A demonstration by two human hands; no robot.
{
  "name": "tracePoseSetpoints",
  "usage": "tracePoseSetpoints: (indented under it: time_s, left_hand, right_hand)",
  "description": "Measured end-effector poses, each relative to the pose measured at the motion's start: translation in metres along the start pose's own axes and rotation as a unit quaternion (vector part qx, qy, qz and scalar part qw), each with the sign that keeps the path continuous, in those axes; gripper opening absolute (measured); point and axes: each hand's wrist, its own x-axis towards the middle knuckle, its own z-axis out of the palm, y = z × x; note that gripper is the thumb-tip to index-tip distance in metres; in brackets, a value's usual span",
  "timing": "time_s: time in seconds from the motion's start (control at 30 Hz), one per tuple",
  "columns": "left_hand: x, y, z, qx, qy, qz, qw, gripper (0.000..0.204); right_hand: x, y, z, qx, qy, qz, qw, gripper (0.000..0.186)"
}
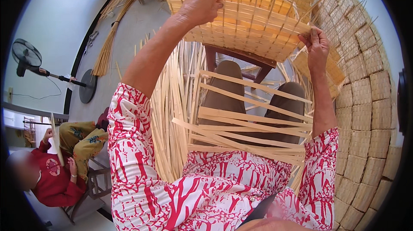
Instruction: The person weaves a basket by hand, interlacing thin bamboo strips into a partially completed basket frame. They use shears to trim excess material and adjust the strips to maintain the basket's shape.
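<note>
Arms [148,54] reach forward, left grip [200,8] curled, right grip [317,47] in a thumb pinch

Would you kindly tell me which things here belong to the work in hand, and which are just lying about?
In use, it seems:
woven piece, touched by left hand and right hand
wooden stool beneath it
loose strips across the lap

Probably just about:
standing fan
tied bundle of thin rods on the floor
woven panels massed at right

Blk fan [43,72] nr wall [53,29]; co-worker [52,181] seated, lower L.
</note>
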Motion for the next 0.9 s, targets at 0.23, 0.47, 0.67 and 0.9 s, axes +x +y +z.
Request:
tracePoseSetpoints:
  time_s: [0.23, 0.47, 0.67, 0.9]
  left_hand:
    - [0.003, 0.017, -0.028, -0.041, -0.108, -0.08, 0.99, 0.023]
    - [0.007, 0.019, -0.027, -0.024, -0.104, -0.084, 0.991, 0.022]
    - [-0.053, 0.038, -0.042, 0.006, 0.148, 0.003, 0.989, 0.015]
    - [-0.16, 0.004, 0.064, -0.202, -0.089, 0.055, 0.974, 0.012]
  right_hand:
    - [0.001, -0.002, -0.007, 0.004, -0.021, 0.025, 0.999, 0.018]
    - [-0.001, 0.004, -0.018, 0.01, -0.033, 0.033, 0.999, 0.021]
    - [-0.006, -0.005, -0.029, 0.041, -0.074, 0.005, 0.996, 0.033]
    - [-0.098, -0.026, -0.109, -0.297, -0.163, 0.181, 0.923, 0.023]
